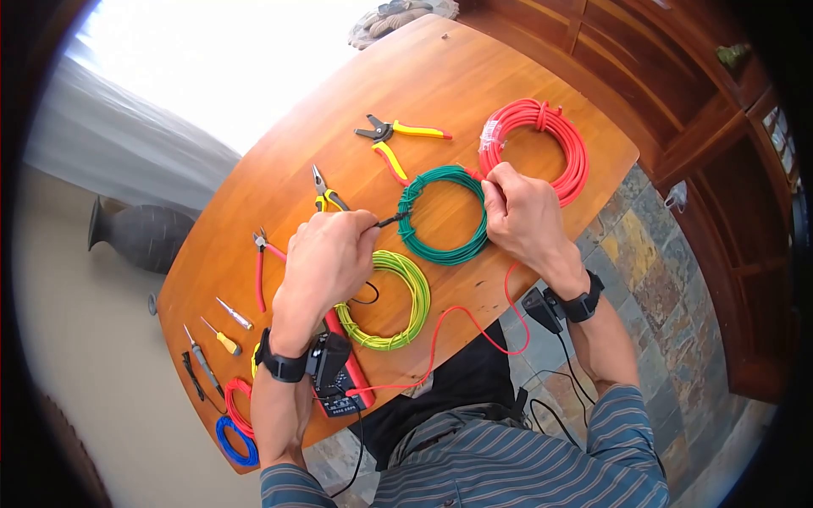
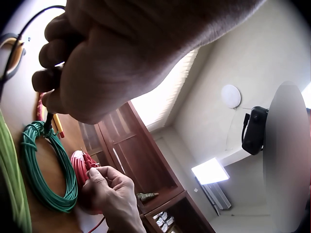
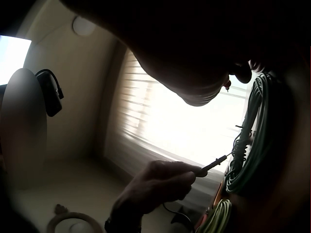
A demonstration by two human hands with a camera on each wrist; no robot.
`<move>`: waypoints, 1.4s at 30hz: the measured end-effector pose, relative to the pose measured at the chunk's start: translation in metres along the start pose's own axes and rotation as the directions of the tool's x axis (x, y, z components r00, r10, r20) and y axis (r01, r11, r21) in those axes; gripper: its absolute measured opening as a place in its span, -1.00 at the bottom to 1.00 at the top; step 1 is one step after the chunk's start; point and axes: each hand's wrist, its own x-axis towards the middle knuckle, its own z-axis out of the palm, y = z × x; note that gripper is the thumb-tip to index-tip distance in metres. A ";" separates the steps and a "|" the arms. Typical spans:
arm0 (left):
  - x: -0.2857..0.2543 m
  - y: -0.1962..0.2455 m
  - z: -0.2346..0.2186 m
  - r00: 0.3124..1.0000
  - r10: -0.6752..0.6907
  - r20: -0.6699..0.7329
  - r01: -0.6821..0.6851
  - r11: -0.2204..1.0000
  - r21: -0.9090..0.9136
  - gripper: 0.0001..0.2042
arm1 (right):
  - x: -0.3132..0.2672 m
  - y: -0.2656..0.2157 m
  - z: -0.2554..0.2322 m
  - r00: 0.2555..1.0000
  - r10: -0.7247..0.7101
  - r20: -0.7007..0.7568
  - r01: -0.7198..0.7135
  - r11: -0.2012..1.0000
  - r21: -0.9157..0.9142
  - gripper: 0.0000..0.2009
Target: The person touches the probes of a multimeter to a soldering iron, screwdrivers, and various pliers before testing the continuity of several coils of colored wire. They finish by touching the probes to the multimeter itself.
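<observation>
My left hand (image 1: 326, 258) pinches a black test probe (image 1: 389, 221), its tip right at the left side of the green wire coil (image 1: 449, 256). In the right wrist view that probe (image 3: 212, 165) points at the coil's bound strands. Over the coil's right side, my right hand (image 1: 527, 212) pinches a red test probe (image 1: 474, 174), mostly hidden by the fingers; its tip shows at the green coil's upper right. A red lead (image 1: 440, 326) curves from below this hand to the red multimeter (image 1: 360, 381), which lies partly under my left wrist.
A big red cable coil (image 1: 576, 161) lies beyond my right hand, a yellow-green coil (image 1: 421, 300) nearer me. Wire strippers (image 1: 383, 131), long-nose pliers (image 1: 320, 182) and side cutters (image 1: 260, 262) line the far side. Screwdrivers (image 1: 227, 342) and a blue coil (image 1: 233, 440) sit left.
</observation>
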 end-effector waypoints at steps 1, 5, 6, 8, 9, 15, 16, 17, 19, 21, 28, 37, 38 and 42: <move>-0.004 0.001 -0.004 1.000 -0.002 0.002 0.002 1.000 -0.001 -0.81 | -0.001 -0.003 -0.002 1.000 0.001 0.002 -0.001 1.000 0.001 -0.89; -0.017 -0.005 -0.004 0.997 0.016 0.080 -0.010 0.997 -0.074 -0.82 | -0.007 -0.015 0.003 0.996 -0.053 0.066 0.044 0.991 0.125 -0.90; -0.018 -0.007 -0.002 0.996 0.048 0.073 -0.043 0.996 -0.073 -0.82 | -0.008 -0.017 0.007 0.994 -0.088 0.064 0.078 0.987 0.143 -0.92; -0.020 -0.009 0.000 0.997 0.019 0.076 -0.016 0.999 -0.031 -0.82 | -0.007 -0.018 0.014 0.993 -0.100 0.069 0.088 0.985 0.148 -0.90; -0.021 -0.009 0.000 0.997 -0.007 0.078 0.006 1.000 0.009 -0.82 | -0.006 -0.020 0.016 0.991 -0.110 0.073 0.098 0.984 0.151 -0.88; -0.021 -0.011 0.001 0.996 0.029 -0.090 -0.037 0.996 -0.087 -0.82 | -0.003 -0.028 0.024 0.996 -0.064 0.062 0.056 0.992 0.117 -0.90; -0.019 -0.012 0.004 0.995 0.028 -0.093 -0.036 0.996 -0.087 -0.82 | -0.003 -0.028 0.025 0.996 -0.067 0.062 0.059 0.991 0.117 -0.90; -0.017 -0.013 0.009 0.993 0.031 -0.111 -0.043 0.993 -0.109 -0.81 | -0.003 -0.029 0.027 0.996 -0.064 0.067 0.056 0.992 0.109 -0.90; -0.012 -0.013 0.017 0.991 0.033 -0.129 -0.050 0.990 -0.132 -0.81 | -0.003 -0.030 0.029 0.995 -0.061 0.075 0.054 0.993 0.100 -0.89; -0.007 -0.014 0.024 0.981 0.060 -0.187 -0.090 0.984 -0.152 -0.82 | -0.002 -0.031 0.031 0.995 -0.061 0.074 0.053 0.994 0.101 -0.89; -0.004 -0.019 0.032 0.987 0.032 -0.157 -0.046 0.996 -0.081 -0.82 | 0.000 -0.028 0.035 0.999 -0.039 0.031 0.036 0.996 0.087 -0.87; -0.003 -0.017 0.033 0.988 -0.009 -0.151 -0.002 0.997 -0.073 -0.81 | 0.003 -0.026 0.042 0.999 0.017 0.041 -0.017 1.000 0.006 -0.81; -0.003 -0.016 0.033 0.990 -0.019 -0.138 0.012 0.999 -0.052 -0.82 | 0.003 -0.026 0.042 0.999 0.023 0.045 -0.023 1.000 -0.020 -0.81; -0.005 -0.011 0.029 0.993 -0.039 -0.115 0.039 0.999 -0.003 -0.82 | 0.003 -0.028 0.043 1.000 0.016 0.019 -0.016 1.000 -0.013 -0.82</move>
